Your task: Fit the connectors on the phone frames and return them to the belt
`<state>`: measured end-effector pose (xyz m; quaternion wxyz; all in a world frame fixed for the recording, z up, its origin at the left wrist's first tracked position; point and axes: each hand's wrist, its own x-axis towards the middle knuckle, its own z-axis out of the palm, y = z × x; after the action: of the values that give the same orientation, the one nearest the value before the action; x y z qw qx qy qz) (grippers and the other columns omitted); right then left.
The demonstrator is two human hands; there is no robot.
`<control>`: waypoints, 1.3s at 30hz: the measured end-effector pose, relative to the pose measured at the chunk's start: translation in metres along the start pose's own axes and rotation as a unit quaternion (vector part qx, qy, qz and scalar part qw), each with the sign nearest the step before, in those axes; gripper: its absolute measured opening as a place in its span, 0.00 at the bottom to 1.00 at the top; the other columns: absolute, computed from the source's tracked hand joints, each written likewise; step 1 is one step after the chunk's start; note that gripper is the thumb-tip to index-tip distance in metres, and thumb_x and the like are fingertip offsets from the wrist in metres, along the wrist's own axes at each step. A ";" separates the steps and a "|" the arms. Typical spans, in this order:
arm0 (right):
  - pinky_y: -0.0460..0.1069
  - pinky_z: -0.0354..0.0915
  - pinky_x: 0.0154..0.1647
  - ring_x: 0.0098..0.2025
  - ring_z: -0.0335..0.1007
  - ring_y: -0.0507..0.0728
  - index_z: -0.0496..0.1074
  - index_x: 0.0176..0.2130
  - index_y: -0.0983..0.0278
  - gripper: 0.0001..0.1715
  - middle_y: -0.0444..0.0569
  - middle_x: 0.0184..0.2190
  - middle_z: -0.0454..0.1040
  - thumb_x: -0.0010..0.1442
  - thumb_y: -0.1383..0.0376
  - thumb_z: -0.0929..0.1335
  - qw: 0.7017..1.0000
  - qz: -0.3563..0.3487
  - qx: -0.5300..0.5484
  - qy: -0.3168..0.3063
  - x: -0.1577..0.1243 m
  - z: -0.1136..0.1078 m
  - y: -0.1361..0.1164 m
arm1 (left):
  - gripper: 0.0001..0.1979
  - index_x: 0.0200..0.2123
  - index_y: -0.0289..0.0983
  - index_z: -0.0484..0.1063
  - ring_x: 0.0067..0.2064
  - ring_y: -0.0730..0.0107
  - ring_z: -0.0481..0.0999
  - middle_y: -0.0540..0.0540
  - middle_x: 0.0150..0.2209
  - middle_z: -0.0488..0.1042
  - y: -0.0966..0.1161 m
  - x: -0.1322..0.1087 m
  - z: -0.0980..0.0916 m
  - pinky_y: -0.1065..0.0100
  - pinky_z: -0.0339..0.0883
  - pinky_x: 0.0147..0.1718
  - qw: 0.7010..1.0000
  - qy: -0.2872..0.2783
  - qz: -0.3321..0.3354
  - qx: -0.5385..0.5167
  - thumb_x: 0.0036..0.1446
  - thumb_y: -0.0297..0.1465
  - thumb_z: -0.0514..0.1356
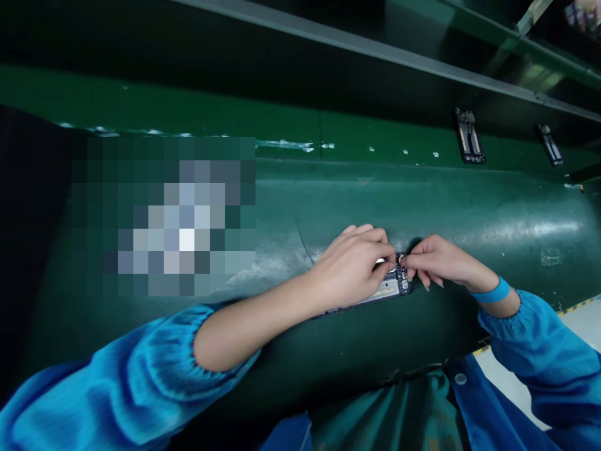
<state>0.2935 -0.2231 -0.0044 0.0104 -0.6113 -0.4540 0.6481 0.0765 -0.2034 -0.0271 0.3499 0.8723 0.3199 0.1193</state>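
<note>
An opened smartphone body [389, 288] lies on the green mat, its inner metal frame and small circuit parts showing. Over its left and middle part rests my left hand [354, 263], thumb and fingers pinched near the phone's right end; whatever they grip is too small to name. My right hand [436, 262] pinches thumb and forefinger at the phone's right end, on the circuit parts. Its other fingers curl loosely, and the fingertips hide what they hold. A blue band [491, 290] circles the right wrist.
Another opened phone body [469, 138] lies on the green belt [282, 113] behind the mat, with a further phone body [550, 145] to its right. A grey rail [328, 41] runs across the back. A pixelated patch covers the left side of the worktop [291, 351].
</note>
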 end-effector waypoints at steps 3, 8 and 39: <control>0.39 0.50 0.11 0.10 0.55 0.45 0.77 0.23 0.67 0.19 0.43 0.12 0.70 0.64 0.65 0.68 1.000 0.002 -0.001 -0.006 0.001 -0.001 0.002 | 0.10 0.37 0.38 0.78 0.41 0.62 0.70 0.45 0.38 0.74 0.000 0.002 0.001 0.62 0.58 0.40 1.000 0.011 0.010 0.002 0.65 0.27 0.55; 0.40 0.50 0.11 0.10 0.55 0.46 0.77 0.23 0.67 0.18 0.43 0.12 0.69 0.63 0.64 0.68 1.000 0.011 -0.008 0.002 -0.001 -0.001 -0.003 | 0.10 0.36 0.36 0.74 0.39 0.62 0.69 0.46 0.36 0.75 0.001 0.005 0.007 0.62 0.56 0.38 0.998 0.039 0.027 0.043 0.66 0.26 0.53; 0.53 0.63 0.32 0.28 0.67 0.56 0.68 0.29 0.61 0.20 0.47 0.24 0.69 0.75 0.65 0.62 0.816 -0.442 -0.197 0.315 -0.007 0.018 0.039 | 0.29 0.64 0.44 0.69 0.69 0.41 0.59 0.40 0.71 0.57 0.009 -0.044 0.028 0.37 0.51 0.64 0.968 0.107 0.058 0.221 0.66 0.51 0.57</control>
<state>0.3022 -0.2610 -0.0251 0.3176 -0.5044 -0.7656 0.2420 0.0596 -0.2515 -0.0404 0.1044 0.9271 0.3230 0.1587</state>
